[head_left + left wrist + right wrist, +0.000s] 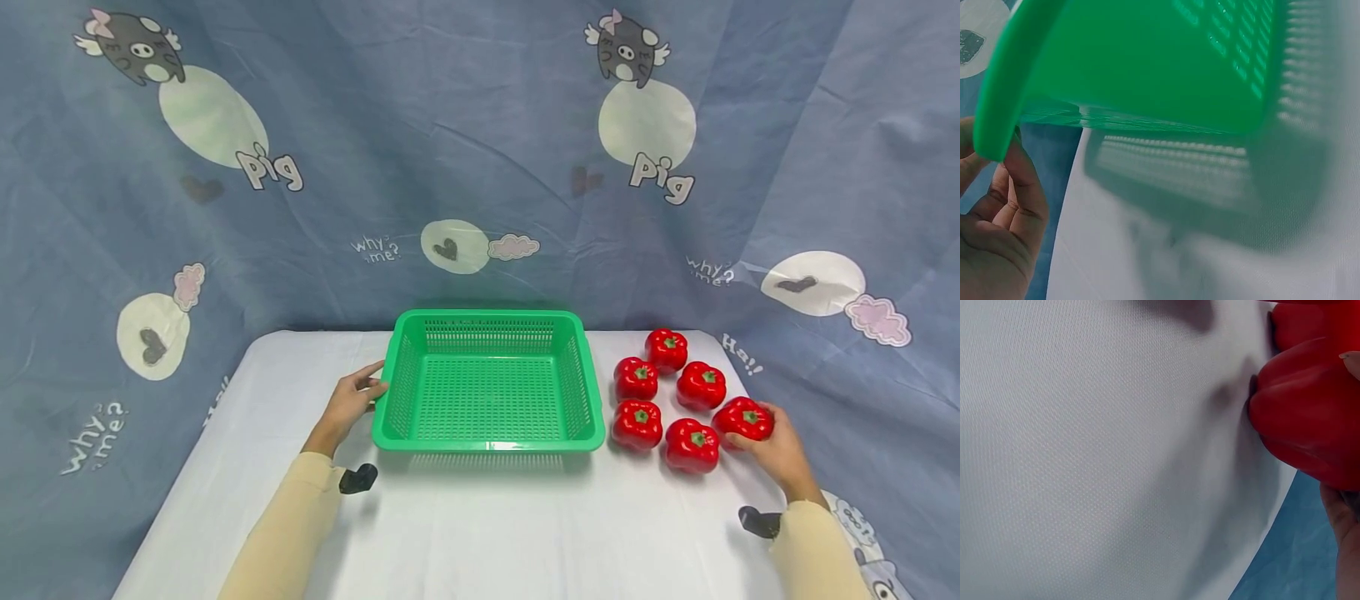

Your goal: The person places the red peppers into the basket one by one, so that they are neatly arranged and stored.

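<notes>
A green plastic basket (487, 446) with slotted walls stands in the middle of the white table. At its left side my left hand (352, 400) holds the rim, and the left wrist view has the thumb and fingers around the rim's edge (1000, 119). My right hand (780, 450) grips a red bell pepper (744, 419), the rightmost of its group, thumb on the near side and fingers round the far side. That same pepper (1310, 412) fills the right edge of the right wrist view, low over the tabletop.
Several other red bell peppers, among them one at the front (692, 447) and one at the back (666, 350), sit right of the basket. Behind the white table (525, 533) hangs a blue curtain (480, 150) printed with pigs and clouds.
</notes>
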{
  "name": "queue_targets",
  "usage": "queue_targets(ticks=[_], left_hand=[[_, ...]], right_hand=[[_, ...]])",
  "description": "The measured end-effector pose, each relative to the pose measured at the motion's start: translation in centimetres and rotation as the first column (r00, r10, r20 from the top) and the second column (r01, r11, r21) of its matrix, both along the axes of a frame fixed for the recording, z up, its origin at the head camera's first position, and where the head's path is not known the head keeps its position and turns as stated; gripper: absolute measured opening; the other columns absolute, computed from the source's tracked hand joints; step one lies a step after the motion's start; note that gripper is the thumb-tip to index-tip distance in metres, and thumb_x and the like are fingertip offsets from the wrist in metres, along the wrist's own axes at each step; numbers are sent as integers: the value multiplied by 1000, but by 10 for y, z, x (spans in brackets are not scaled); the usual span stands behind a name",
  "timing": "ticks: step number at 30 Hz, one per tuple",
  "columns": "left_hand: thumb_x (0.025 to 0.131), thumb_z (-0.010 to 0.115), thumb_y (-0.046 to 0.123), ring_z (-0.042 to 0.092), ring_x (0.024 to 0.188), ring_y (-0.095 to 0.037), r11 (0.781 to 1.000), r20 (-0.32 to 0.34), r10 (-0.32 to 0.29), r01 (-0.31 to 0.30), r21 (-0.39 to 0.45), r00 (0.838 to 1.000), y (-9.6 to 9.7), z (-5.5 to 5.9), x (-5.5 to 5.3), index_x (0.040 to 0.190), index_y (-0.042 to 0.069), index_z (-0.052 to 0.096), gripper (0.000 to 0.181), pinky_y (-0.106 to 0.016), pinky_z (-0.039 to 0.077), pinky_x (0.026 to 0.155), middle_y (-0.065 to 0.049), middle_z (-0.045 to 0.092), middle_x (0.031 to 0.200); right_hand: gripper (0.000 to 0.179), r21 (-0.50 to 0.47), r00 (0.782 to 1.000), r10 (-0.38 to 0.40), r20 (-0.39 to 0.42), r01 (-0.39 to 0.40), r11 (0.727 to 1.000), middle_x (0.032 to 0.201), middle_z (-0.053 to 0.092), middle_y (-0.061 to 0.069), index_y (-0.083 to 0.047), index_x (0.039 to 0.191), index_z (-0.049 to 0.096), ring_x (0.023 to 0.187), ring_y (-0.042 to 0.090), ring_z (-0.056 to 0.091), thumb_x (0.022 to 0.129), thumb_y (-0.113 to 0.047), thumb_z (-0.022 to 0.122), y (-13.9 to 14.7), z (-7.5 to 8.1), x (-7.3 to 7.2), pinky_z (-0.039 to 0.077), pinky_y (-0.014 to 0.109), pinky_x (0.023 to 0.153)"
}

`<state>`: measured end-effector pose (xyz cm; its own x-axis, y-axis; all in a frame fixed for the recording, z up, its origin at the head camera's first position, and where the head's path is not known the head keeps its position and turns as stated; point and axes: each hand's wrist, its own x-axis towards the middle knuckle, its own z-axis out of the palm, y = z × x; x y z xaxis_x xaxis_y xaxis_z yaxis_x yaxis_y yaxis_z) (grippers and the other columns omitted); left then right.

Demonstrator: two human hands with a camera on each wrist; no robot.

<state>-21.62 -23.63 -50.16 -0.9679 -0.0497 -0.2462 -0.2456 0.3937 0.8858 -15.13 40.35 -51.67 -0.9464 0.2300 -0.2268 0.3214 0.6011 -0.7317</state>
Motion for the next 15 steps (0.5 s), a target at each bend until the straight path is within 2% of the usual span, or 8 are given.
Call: queue_targets(ticks=[6, 15], left_hand=[[99, 54, 16, 59, 103, -21, 1000, 16, 2, -2, 17, 1000, 1, 0, -1, 149, 11, 36, 54, -34, 53, 89, -18, 53, 125], [99, 54, 17, 59, 100, -19, 1000, 6, -6, 6, 25, 1000, -1, -4, -3, 150, 11, 35, 54, -34, 54, 87, -17, 55, 123]], right_hand=[[98, -11, 1000, -8, 10, 8, 1000, 142, 19, 39, 12, 147, 4, 127, 57, 23, 87, -27, 71, 1, 0, 0, 36, 68, 98], [99, -29, 999, -33, 31, 33, 999, 144, 16, 39, 11, 147, 1, 128, 57, 21, 88, -27, 70, 4, 3, -4, 36, 68, 98]])
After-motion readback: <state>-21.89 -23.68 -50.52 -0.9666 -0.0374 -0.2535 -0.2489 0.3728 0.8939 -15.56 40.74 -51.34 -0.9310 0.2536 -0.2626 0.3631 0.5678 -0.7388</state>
